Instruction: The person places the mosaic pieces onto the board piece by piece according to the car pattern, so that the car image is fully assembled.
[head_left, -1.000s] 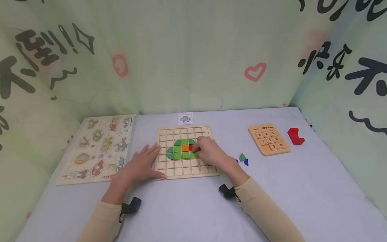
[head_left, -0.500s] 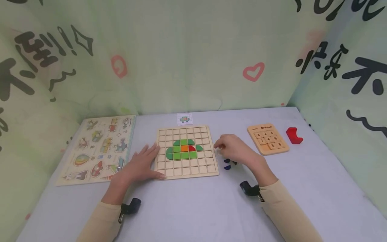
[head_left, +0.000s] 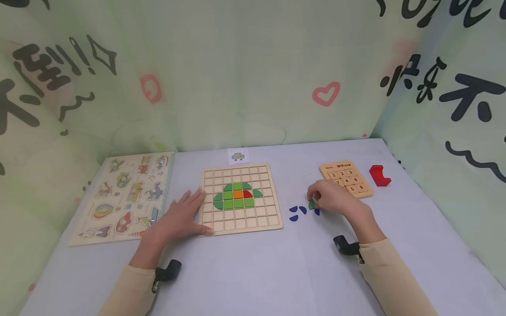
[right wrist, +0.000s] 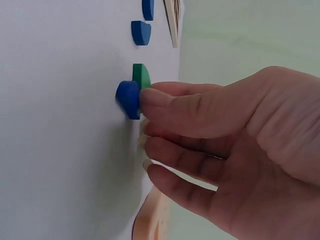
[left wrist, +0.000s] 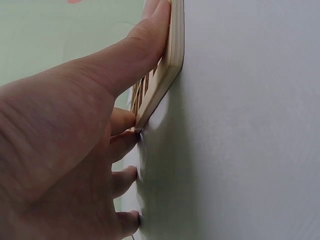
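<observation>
Right hand (head_left: 336, 199) pinches blue wedge (right wrist: 128, 99) beside green piece (right wrist: 142, 76), between wooden grid board (head_left: 241, 226) and number pad. Left hand (head_left: 179, 217) flat, fingers spread, against board's left edge.

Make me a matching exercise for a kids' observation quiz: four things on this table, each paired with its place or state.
1 left hand
2 right hand
3 red block
4 card

a behind the grid board
b at the green piece
c right of the number puzzle
d flat against the grid board's left edge

Pairs: 1-d, 2-b, 3-c, 4-a
</observation>
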The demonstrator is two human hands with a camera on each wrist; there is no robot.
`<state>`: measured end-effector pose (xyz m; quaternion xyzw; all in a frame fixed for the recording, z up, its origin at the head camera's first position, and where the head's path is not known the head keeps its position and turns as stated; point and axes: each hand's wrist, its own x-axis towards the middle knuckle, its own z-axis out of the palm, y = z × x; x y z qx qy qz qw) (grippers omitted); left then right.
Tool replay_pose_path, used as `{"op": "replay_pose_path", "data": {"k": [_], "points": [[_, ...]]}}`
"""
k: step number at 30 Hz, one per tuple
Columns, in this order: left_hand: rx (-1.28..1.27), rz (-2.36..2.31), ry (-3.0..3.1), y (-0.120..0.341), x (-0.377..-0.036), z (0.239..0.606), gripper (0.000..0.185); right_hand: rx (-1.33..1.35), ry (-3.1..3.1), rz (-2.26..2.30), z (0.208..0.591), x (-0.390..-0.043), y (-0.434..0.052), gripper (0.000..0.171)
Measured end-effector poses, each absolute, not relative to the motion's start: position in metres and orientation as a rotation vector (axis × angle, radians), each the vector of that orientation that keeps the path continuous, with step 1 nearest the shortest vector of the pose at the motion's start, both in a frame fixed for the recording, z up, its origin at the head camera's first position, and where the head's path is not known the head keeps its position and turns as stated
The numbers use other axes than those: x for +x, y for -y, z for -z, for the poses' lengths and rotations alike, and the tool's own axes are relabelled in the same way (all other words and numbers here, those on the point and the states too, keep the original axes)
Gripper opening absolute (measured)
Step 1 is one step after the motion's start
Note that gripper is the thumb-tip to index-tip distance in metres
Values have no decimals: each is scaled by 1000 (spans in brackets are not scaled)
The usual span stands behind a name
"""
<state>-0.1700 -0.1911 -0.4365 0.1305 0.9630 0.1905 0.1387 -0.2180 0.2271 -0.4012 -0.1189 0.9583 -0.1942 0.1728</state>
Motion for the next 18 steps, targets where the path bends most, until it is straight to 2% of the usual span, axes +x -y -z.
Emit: {"op": "replay_pose_path", "data": {"k": [4,11,18], "points": [[384,-554,-2788,192,-170,437,121,-371,-2710,591,405,-221,-230,14],[382,-549,-2788,192,-170,437,121,-406,-2730,667,405,-222,-231,13],[379,-548,-2790,192,-170,437,121,-450,-2791,779,405,-225,-211,14]]}}
